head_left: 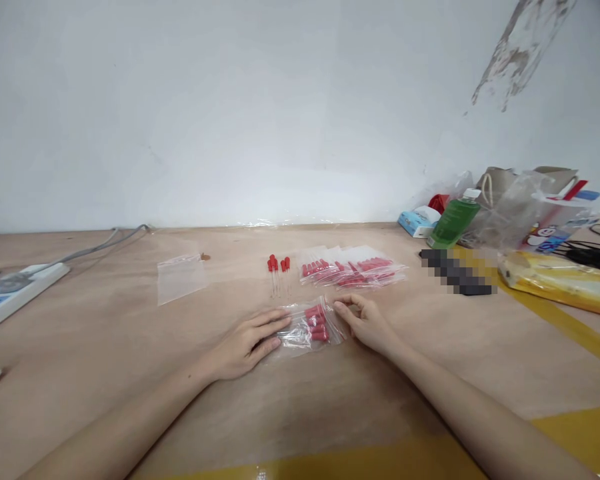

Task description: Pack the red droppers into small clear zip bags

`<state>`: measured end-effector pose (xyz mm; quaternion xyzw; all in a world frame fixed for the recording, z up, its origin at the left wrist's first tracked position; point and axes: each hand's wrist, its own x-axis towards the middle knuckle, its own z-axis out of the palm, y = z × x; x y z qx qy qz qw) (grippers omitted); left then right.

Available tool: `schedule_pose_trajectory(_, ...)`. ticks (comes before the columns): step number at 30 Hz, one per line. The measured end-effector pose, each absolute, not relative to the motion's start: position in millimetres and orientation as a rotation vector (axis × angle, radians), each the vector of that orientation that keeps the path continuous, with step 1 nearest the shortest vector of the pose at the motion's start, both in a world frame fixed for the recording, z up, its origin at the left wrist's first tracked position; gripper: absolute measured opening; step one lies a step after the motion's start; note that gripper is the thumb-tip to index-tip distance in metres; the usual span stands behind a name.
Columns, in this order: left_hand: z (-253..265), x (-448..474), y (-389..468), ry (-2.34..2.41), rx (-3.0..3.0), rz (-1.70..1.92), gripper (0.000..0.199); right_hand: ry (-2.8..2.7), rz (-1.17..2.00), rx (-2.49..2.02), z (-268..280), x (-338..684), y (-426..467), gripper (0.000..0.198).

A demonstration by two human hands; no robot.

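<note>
Plain white wall rises behind a broad, pale-brown wooden surface (220,427), and on it, between my two hands, lies a small clear plastic zip bag (297,328). Inside are red cylindrical heads (319,323) with thin pale stems, the heads bunched at the bag's right end, close to the zip.

My left hand (253,340) rests on the bag's left part, fingers loosely spread and thumb apart, pressing rather than gripping. My right hand (365,323) is at the bag's right edge, thumb and fingers drawn near each other; I cannot tell whether they have film pinched between them.

With the heads so near the mouth, any gap in the zip could let one slip out if I tipped the bag; whether it is sealed, I can't see. Pressing hard on the left could drive a stem through the thin film.

Just beyond the bag lie loose red-headed pieces with thin metal stems (273,265), which a careless knuckle could scatter. Beyond it to the right, overlapping clear bags of red pieces (353,268) look slippery; a knock from my right hand could make them slide.
</note>
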<state>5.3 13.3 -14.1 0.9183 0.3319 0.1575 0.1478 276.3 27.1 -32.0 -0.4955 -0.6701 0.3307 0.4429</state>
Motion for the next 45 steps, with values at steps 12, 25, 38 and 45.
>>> schedule_pose_trajectory(12,-11.3,7.8,13.1,0.839,2.781,0.329,0.044,-1.627,0.935,-1.248,-43.1,270.3,24.9,0.024)
schedule_pose_trajectory(25,-16.2,5.9,11.9,0.809,2.696,0.366,0.044,-1.768,0.87,-1.326,-28.0,265.8,9.9,0.031)
schedule_pose_trajectory(38,-16.9,6.5,12.2,0.808,2.675,0.418,0.044,-1.531,1.098,-1.251,-31.4,261.0,12.1,0.035)
schedule_pose_trajectory(45,-13.0,5.6,11.1,0.764,2.701,0.357,0.044,-1.357,1.438,-1.287,-28.5,266.5,19.9,0.042)
